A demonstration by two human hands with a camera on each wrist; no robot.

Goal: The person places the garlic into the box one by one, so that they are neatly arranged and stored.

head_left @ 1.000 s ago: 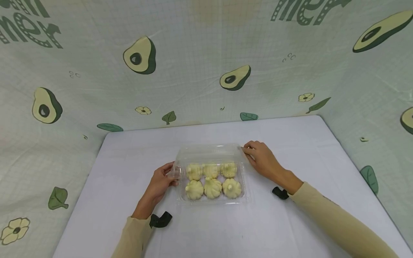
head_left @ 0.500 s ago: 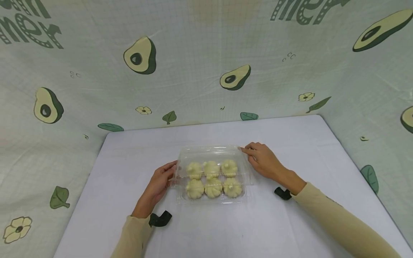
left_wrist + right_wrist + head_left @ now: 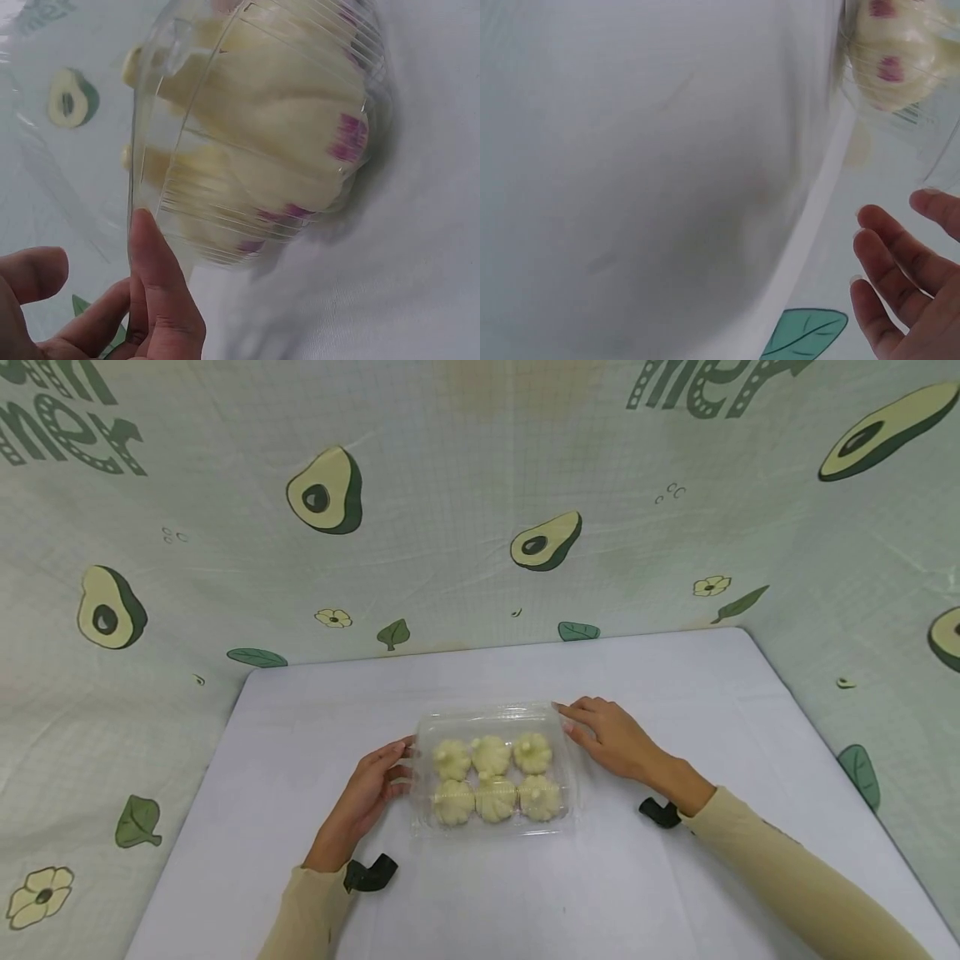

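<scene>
A clear plastic clamshell box (image 3: 491, 832) lies mid-table, its transparent lid (image 3: 480, 718) folded down over two rows of garlic bulbs (image 3: 496, 798). Purple patches show on the pale garlic (image 3: 285, 127) in the left wrist view. My left hand (image 3: 371, 789) is at the box's left side; in its wrist view one fingertip touches the plastic rim and the thumb stands free. At the back right corner of the lid is my right hand (image 3: 611, 739), index finger stretched to the edge. Its fingers (image 3: 889, 262) are loosely extended beside the box in the right wrist view.
A white cloth covers the table (image 3: 487, 902). Pale curtains printed with avocados (image 3: 326, 489) and leaves hang behind and along both sides. Black angular mounts (image 3: 371, 872) sit at both wrists, next to beige sleeves (image 3: 795, 868).
The lid has come down from a raised tilt toward the front, over the garlic. My right hand has lowered slightly with it; the left has stayed at the box's left side, its grip loosening.
</scene>
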